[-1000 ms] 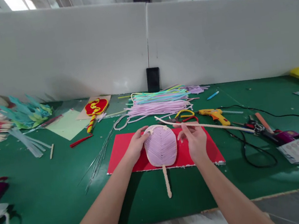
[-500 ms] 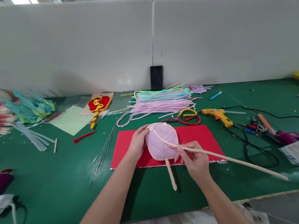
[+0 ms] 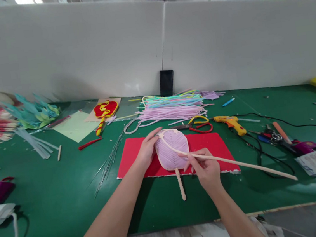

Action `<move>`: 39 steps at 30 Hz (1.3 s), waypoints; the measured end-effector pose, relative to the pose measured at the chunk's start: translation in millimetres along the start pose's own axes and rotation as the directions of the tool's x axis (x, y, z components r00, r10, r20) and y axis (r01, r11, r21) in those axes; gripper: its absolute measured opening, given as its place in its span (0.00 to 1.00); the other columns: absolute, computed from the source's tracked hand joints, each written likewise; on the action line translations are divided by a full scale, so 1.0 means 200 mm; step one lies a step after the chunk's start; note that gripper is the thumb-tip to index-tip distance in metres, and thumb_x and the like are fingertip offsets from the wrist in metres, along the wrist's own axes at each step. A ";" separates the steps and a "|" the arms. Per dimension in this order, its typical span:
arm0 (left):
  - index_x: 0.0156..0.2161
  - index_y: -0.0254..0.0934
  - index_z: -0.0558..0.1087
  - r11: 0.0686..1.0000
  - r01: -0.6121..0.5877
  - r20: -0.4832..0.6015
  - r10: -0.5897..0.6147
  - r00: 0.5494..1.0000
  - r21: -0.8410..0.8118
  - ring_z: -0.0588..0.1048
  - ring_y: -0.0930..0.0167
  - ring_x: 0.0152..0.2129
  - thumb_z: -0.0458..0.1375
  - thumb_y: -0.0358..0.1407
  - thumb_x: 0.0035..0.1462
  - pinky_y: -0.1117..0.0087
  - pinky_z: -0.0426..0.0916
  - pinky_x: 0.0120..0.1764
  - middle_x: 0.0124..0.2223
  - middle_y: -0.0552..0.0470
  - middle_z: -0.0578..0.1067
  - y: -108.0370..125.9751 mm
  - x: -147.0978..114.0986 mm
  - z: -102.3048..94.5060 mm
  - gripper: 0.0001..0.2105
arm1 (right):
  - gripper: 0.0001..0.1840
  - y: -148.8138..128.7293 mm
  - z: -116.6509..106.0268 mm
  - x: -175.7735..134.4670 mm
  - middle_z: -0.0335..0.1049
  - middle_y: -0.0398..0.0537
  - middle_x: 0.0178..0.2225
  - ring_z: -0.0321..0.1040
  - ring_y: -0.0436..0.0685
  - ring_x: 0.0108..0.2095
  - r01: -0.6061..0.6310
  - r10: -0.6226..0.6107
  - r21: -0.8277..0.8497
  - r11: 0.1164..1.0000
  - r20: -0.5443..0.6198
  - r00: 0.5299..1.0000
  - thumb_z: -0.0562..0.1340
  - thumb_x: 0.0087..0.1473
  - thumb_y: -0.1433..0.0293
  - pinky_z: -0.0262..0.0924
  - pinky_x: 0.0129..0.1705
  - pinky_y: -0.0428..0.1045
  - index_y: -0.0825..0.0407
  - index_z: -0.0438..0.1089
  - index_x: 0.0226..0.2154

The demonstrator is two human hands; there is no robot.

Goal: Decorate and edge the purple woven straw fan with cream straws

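Observation:
A small lilac fan [image 3: 172, 155] with a cream rim and a twisted cream handle [image 3: 181, 186] lies over a red board [image 3: 209, 146]. My left hand [image 3: 147, 149] grips the fan's upper left edge, its thumb side hidden behind the fan. In a pinch, my right hand [image 3: 204, 167] holds a long cream pipe cleaner [image 3: 249, 164]. This strip curves across the fan's face from the upper left, and its free end sticks out to the right. Small cream flower shapes sit at the fan's top edge.
Beyond the board lie scissors [image 3: 200, 125], a yellow glue gun [image 3: 231, 124] and a bundle of pastel pipe cleaners [image 3: 171, 110]. A red and yellow fan [image 3: 105, 109] lies back left, near thin wires [image 3: 109, 162]. A phone [image 3: 166, 82] leans on the partition. Keys [image 3: 273, 135] are at right.
The free end of the cream pipe cleaner has swung slightly up and to the left. Both hands keep nearly the same hold on the fan and strip.

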State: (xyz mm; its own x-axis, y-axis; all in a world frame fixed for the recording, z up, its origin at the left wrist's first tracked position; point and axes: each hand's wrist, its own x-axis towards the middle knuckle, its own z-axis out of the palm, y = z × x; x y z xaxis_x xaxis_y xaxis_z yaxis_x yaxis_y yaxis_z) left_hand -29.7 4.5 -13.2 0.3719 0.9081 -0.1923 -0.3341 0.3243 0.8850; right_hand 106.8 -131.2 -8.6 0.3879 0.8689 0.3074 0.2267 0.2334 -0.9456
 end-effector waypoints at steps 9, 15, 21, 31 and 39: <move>0.40 0.34 0.76 0.998 -0.017 0.058 0.013 0.998 0.065 0.71 0.62 0.43 0.58 0.36 0.47 0.67 0.63 0.44 0.43 0.46 0.77 0.00 0.00 0.01 0.14 | 0.07 -0.01 0.00 0.03 0.75 0.48 0.29 0.67 0.49 0.18 -0.025 0.041 0.101 0.995 -0.166 0.985 0.60 0.53 0.66 0.60 0.20 0.45 0.52 0.63 0.30; 0.42 0.36 0.75 0.990 -0.059 0.069 0.050 0.996 0.130 0.70 0.63 0.44 0.62 0.36 0.45 0.67 0.62 0.45 0.47 0.47 0.75 0.01 -0.01 0.00 0.16 | 0.09 -0.02 -0.02 0.06 0.74 0.47 0.27 0.66 0.49 0.16 -0.011 0.073 0.173 0.985 -0.360 0.930 0.58 0.54 0.64 0.57 0.16 0.44 0.53 0.61 0.33; 0.54 0.42 0.66 0.983 -0.134 0.176 0.111 0.978 0.123 0.71 0.63 0.43 0.62 0.35 0.46 0.65 0.63 0.44 0.50 0.48 0.73 0.02 -0.02 0.02 0.27 | 0.11 -0.01 -0.05 0.06 0.74 0.50 0.32 0.64 0.46 0.15 0.035 0.074 0.214 0.976 -0.480 0.874 0.54 0.57 0.62 0.55 0.15 0.42 0.53 0.63 0.37; 0.49 0.40 0.70 0.982 -0.178 0.227 0.159 0.961 0.067 0.67 0.61 0.49 0.63 0.35 0.46 0.66 0.62 0.48 0.52 0.48 0.72 0.02 -0.03 0.01 0.22 | 0.14 -0.02 -0.06 0.08 0.69 0.56 0.46 0.71 0.53 0.30 0.119 -0.006 0.136 0.984 -0.635 0.773 0.52 0.57 0.62 0.61 0.19 0.45 0.52 0.63 0.42; 0.47 0.40 0.72 0.988 -0.152 0.198 0.143 0.970 0.034 0.69 0.62 0.47 0.65 0.36 0.43 0.66 0.63 0.48 0.50 0.48 0.73 0.03 -0.04 0.03 0.23 | 0.15 0.08 -0.04 0.10 0.73 0.50 0.35 0.70 0.56 0.37 -0.188 0.176 -0.013 0.982 -0.298 0.938 0.64 0.46 0.62 0.66 0.38 0.50 0.53 0.69 0.36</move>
State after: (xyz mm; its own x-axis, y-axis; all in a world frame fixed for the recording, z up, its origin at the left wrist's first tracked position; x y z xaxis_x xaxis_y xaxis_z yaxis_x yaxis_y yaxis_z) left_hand -30.1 -2.0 -3.6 0.4840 0.8747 0.0237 -0.3572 0.1728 0.9179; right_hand 125.5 -114.1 -16.7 0.6702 0.7261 0.1537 0.1608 0.0602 -0.9852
